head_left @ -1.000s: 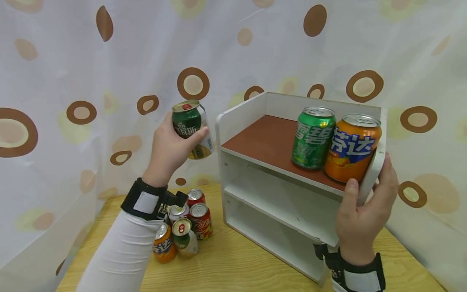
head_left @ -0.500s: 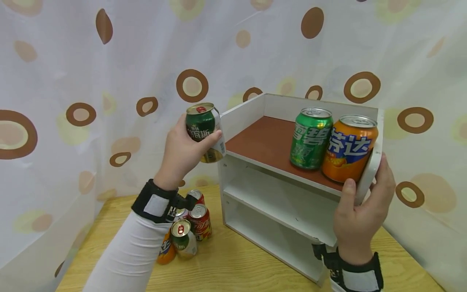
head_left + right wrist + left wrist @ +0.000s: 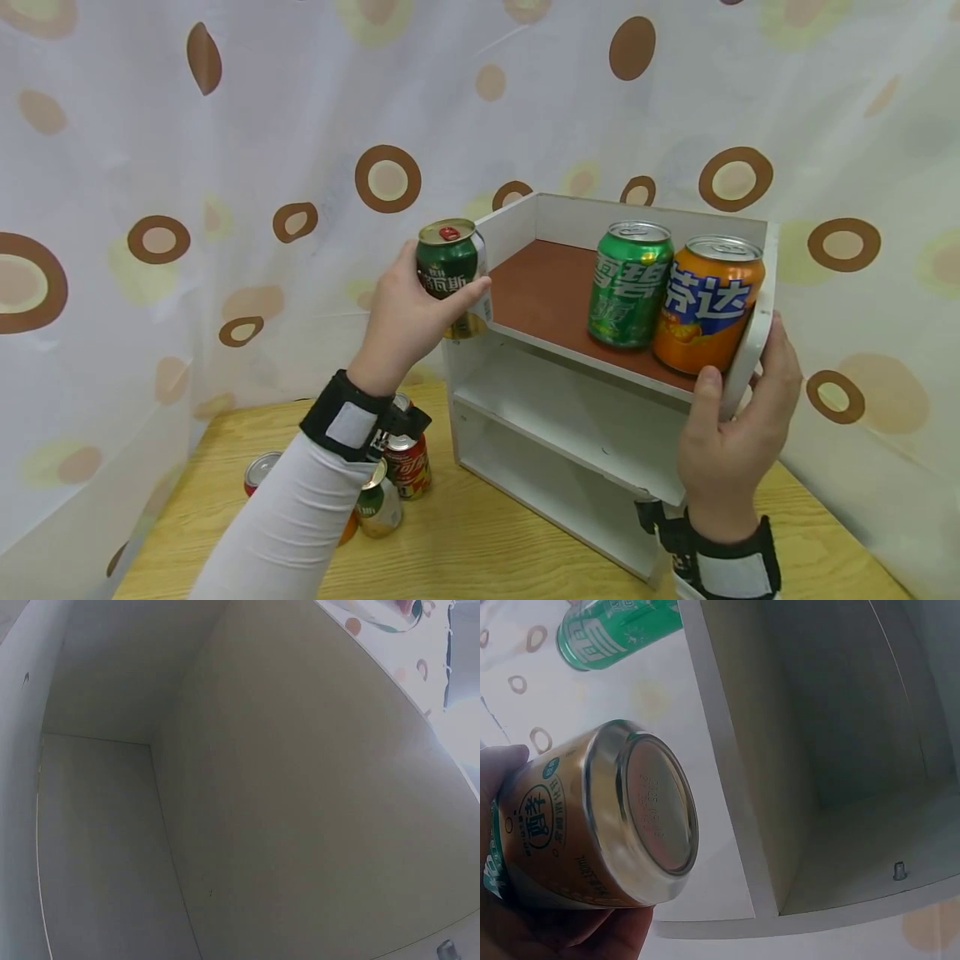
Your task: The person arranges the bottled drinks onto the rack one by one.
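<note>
My left hand (image 3: 408,308) grips a green-and-gold drink can (image 3: 450,258), upright, beside the left end of the white shelf unit (image 3: 555,400). The left wrist view shows this can's base (image 3: 660,806) and the unit's underside and compartment. On the brown top board stand a green soda can (image 3: 632,287) and, to its right, an orange soda can (image 3: 708,304) by the side panel. With thumb in front and fingers behind, my right hand (image 3: 738,442) holds that right side panel. The right wrist view shows only the unit's inside, not the hand.
Left of the unit, several cans stand on the wooden table (image 3: 480,550), partly hidden by my left forearm: a red can (image 3: 408,467), another green-and-gold can (image 3: 378,508) and a can (image 3: 261,468) farther left. A patterned curtain (image 3: 315,100) hangs behind.
My left hand has carried the green-and-gold can rightward and slightly down, to the unit's left end. My right hand keeps its hold on the panel. The view has shifted slightly.
</note>
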`<state>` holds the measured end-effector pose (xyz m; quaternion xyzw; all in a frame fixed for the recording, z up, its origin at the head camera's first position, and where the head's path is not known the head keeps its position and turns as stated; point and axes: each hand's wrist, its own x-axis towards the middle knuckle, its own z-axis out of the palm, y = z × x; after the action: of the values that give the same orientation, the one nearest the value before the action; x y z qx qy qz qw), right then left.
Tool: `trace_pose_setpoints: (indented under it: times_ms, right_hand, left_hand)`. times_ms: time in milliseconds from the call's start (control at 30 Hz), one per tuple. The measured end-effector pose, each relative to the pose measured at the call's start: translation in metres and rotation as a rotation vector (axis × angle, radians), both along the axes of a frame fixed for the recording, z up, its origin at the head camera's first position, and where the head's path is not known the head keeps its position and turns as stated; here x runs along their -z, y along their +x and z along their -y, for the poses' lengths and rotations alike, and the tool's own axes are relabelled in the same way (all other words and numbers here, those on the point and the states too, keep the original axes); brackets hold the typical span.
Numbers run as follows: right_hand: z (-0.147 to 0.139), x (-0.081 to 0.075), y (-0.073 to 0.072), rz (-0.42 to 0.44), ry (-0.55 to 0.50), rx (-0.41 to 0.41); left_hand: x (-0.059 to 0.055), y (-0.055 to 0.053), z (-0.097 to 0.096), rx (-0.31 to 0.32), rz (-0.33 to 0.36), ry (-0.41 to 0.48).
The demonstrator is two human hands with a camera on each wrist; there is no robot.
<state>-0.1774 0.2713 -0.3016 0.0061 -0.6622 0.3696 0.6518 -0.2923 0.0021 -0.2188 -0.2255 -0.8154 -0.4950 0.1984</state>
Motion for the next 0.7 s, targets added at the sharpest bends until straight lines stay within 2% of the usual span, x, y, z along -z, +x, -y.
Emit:
trace_pose_setpoints:
  times_ms: [400,700]
  right_hand:
    - [-0.003,0.004,0.000,0.016,0.014,0.015]
    - [-0.007,0.005,-0.001,0.012,0.022,0.003]
  left_hand:
    - [0.005,0.000,-0.013,0.005,0.017,-0.018]
    - [0.004,-0.004,-0.018,-0.004,0.029,-0.023]
